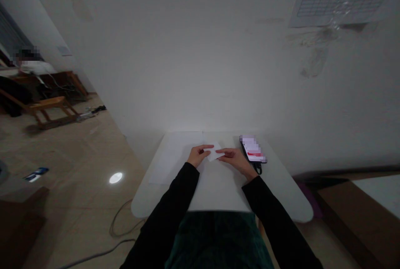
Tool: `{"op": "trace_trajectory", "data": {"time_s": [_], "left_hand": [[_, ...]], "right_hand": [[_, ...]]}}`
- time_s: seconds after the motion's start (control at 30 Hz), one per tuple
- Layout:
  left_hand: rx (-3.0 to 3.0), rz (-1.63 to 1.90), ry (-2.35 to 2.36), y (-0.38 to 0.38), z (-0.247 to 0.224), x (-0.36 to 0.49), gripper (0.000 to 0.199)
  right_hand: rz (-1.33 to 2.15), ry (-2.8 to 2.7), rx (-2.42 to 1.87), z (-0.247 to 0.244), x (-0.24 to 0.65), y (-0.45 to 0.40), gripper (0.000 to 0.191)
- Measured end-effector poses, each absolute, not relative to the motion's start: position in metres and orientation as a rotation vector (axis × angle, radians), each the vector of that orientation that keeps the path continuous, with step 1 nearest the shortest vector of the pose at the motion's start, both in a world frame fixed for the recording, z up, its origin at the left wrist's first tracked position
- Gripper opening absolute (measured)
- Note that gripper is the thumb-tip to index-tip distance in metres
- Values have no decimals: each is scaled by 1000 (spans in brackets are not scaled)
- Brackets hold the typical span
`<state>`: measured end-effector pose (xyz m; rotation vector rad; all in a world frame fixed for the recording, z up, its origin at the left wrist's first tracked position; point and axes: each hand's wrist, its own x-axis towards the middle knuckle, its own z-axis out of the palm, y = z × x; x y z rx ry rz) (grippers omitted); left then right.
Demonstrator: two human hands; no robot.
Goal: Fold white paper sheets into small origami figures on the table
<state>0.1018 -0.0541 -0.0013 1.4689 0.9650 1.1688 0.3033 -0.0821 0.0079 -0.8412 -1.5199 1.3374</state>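
The left hand [197, 155] and right hand [236, 160] are partly closed at 12 o'clock, their fingers pinching opposite ends of a small white paper slip [215, 151] above a white round-cornered bench [275, 190]. A dark-edged smartphone [252, 149] lies at 1 o'clock, just beside the right hand, its screen pixelated. A thin pale sheet [170, 156] lies at 11 o'clock. No brand or writing is legible.

view: head-worn camera | faces: forward and down | near: left hand [197, 155] and right hand [236, 160], lower centre | below: white tabletop [275, 194] | upper frame: wall [200, 61]
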Motion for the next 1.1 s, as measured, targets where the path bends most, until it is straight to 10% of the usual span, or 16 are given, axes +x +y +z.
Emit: {"op": "trace_trajectory", "data": {"time_s": [1.1], "left_hand": [[1579, 1125, 864, -61, 4, 109, 39]], "right_hand": [[917, -1531, -942, 9, 306, -78, 26]]}}
